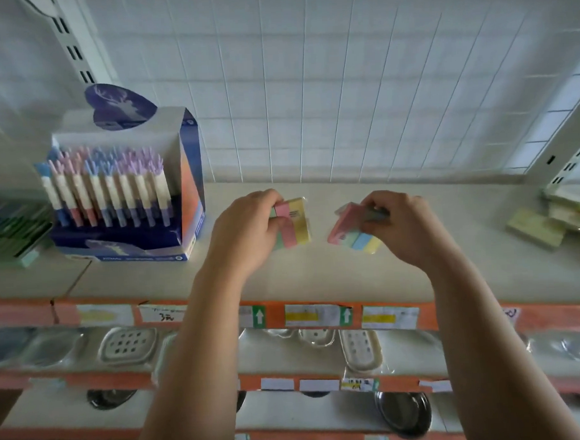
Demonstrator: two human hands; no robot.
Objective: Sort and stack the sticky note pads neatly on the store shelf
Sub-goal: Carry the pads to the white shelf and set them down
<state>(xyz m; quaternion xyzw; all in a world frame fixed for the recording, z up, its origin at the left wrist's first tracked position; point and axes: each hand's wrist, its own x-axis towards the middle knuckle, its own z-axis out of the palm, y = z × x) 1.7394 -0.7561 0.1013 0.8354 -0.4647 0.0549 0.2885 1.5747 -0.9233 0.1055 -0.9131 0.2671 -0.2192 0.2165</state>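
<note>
Above beige shelf (317, 272) I log left hand (246, 235) pinching a striped pad (298, 222), right hand (405, 228) gripping a tilted pad (350, 233); cardboard box (191, 191) holds pens (108, 194).

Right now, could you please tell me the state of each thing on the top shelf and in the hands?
Left striped pack: gripped by left hand, roughly straight.
Right striped pack: gripped by right hand, tilted.
Pen display box: upright, full of pens.
Yellow pads: lying askew, overlapping.
</note>
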